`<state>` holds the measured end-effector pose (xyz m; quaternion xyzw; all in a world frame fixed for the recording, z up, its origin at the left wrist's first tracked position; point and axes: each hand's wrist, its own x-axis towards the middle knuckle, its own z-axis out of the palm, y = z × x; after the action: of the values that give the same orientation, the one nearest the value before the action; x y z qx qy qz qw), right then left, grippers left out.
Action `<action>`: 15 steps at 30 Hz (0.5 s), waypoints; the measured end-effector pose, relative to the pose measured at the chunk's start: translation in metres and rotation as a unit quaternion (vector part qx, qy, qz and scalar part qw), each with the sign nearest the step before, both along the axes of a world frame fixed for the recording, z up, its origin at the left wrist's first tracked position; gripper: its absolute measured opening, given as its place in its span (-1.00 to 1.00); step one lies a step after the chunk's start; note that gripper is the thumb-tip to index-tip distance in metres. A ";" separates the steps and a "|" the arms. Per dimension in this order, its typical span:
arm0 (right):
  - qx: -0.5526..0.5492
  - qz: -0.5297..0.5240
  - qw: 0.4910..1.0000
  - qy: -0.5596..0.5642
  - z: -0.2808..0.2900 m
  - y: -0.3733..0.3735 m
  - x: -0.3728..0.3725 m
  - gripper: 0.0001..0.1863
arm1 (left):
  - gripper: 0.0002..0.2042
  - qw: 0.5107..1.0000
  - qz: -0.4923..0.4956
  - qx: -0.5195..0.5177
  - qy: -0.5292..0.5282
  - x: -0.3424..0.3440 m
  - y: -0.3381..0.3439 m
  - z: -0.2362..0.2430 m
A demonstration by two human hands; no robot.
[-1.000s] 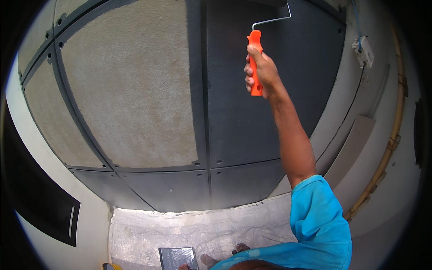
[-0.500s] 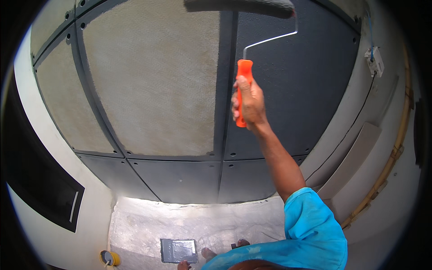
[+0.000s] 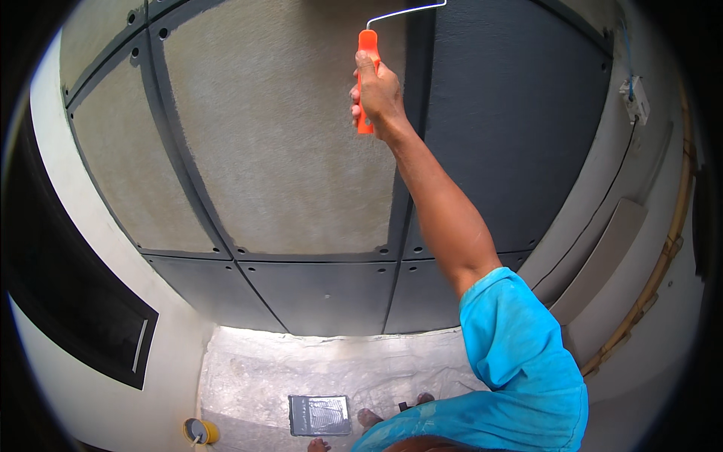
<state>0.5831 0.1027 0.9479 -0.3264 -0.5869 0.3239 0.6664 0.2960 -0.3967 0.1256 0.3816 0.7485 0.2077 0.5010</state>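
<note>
My right hand (image 3: pixel 379 89) is closed around the orange handle of a paint roller (image 3: pixel 367 45), thumb lying up along the grip. The roller's bent wire (image 3: pixel 403 13) runs up to the top edge, and its sleeve is out of sight there. Behind the hand is a wall panel (image 3: pixel 279 151) with a bare beige-grey middle and dark grey borders. To its right stands a panel coated dark grey (image 3: pixel 512 143). Of my left hand (image 3: pixel 318 445), only some fingers seem to show at the lower edge, low near the paint tray (image 3: pixel 320 416); their hold is unclear.
Plastic sheeting (image 3: pixel 256 369) covers the floor, with the grey-wetted tray on it. A yellow bucket (image 3: pixel 212 432) of grey paint stands at the lower left. A bamboo pole (image 3: pixel 640 305), a leaning board (image 3: pixel 602 260) and a socket box with cable (image 3: pixel 635 100) line the right wall.
My right hand has moved the roller up and left, from the dark panel onto the beige-grey one. The roller sleeve has gone out of view at the top.
</note>
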 end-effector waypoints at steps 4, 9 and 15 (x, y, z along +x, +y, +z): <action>0.006 -0.018 1.000 -0.007 0.013 0.008 0.007 -0.54 | -0.73 0.983 -0.113 0.094 0.111 -0.012 -0.003 0.003; -0.050 0.004 0.999 0.004 -0.015 0.002 0.008 -0.51 | -0.67 0.992 -0.066 0.054 0.089 -0.033 0.003 0.010; -0.130 0.034 0.991 0.023 -0.123 -0.015 0.017 -0.51 | -0.67 0.958 0.239 -0.102 -0.121 -0.017 0.022 0.086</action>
<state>0.6002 0.0876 0.8247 -0.3825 -0.5354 0.4272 0.6201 0.2791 -0.3750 0.2113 0.1101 0.7688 0.2886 0.5600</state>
